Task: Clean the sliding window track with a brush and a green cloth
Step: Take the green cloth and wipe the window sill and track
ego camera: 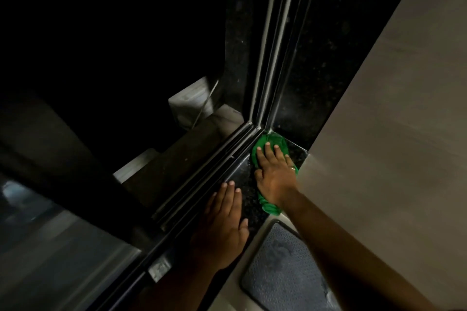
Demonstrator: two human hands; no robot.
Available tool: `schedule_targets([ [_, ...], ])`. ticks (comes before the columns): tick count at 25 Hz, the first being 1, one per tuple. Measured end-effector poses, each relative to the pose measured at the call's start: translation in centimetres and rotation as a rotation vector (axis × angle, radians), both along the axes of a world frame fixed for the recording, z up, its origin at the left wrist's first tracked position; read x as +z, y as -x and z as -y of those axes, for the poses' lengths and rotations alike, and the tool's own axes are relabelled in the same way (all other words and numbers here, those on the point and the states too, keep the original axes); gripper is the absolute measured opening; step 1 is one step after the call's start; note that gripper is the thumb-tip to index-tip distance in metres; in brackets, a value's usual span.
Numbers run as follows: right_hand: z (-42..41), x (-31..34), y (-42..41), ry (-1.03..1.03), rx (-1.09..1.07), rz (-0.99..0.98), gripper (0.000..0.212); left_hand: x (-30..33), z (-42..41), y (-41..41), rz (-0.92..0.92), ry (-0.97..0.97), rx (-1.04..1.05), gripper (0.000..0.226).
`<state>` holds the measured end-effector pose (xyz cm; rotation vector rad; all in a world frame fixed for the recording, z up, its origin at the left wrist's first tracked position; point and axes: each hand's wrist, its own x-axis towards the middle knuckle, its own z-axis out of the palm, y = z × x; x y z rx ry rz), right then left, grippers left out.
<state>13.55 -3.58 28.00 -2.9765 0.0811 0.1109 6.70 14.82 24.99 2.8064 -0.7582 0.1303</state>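
The sliding window track (214,169) runs diagonally from lower left to a corner near the middle, its dark metal rails parallel. Beside it lies a black speckled stone sill (249,179). My right hand (274,171) presses flat on the green cloth (269,206), which is bunched on the sill in the corner beside the track. The cloth shows beyond the fingertips and behind the wrist. My left hand (225,222) rests palm down on the sill next to the track, fingers spread, holding nothing. No brush is in view.
A vertical frame channel (275,40) rises from the corner. A pale wall (391,121) stands at the right. A grey textured mat (280,265) lies below the sill. Outside the window it is dark, with pale ledges (192,101) below.
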Motion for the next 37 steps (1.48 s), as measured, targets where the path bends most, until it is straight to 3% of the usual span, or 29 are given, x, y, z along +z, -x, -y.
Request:
schedule_targets([
  [2,1.2,0.1,-0.1,0.022,0.063,-0.015,0.064,0.3,-0.6,0.3,-0.017,-0.006,-0.010,0.066],
  [7,-0.1,0.5,-2.1,0.041,-0.159,-0.054,0.065,0.3,-3.2,2.0,-0.018,-0.038,-0.053,0.063],
  [10,-3.9,0.3,2.2,0.004,-0.015,-0.034,0.071,0.1,-4.6,2.7,0.017,-0.057,-0.070,0.063],
  [13,-2.7,0.3,4.5,-0.016,0.156,-0.059,0.074,0.3,-5.6,3.5,0.017,-0.053,-0.084,0.063],
  [17,-3.6,0.7,0.9,0.004,-0.133,-0.029,0.062,0.2,-5.6,3.8,0.005,-0.029,-0.074,0.064],
  [22,-3.5,0.3,5.7,0.009,0.207,-0.059,0.081,0.2,-5.8,3.7,0.021,-0.034,-0.080,0.065],
  [26,-3.8,0.6,1.6,-0.012,-0.128,-0.024,0.064,0.1,-5.6,3.8,0.030,-0.010,-0.076,0.065],
  [30,-4.1,-0.1,5.2,-0.022,0.149,-0.016,0.071,0.1,-5.9,3.7,0.045,-0.013,-0.078,0.065],
  [31,-3.1,0.3,4.6,-0.027,0.159,-0.038,0.071,0.1,-5.8,3.7,0.043,-0.029,-0.076,0.065],
  [34,-3.1,0.9,1.1,-0.002,-0.133,-0.041,0.065,0.1,-5.7,3.9,0.005,-0.034,-0.072,0.066],
  [35,-4.0,0.8,1.0,-0.011,-0.144,-0.027,0.065,0.1,-5.7,3.8,0.016,-0.036,-0.068,0.066],
  [37,-5.1,0.6,3.6,-0.082,0.029,0.003,0.070,0.1,-5.7,3.7,0.023,-0.046,-0.074,0.066],
])
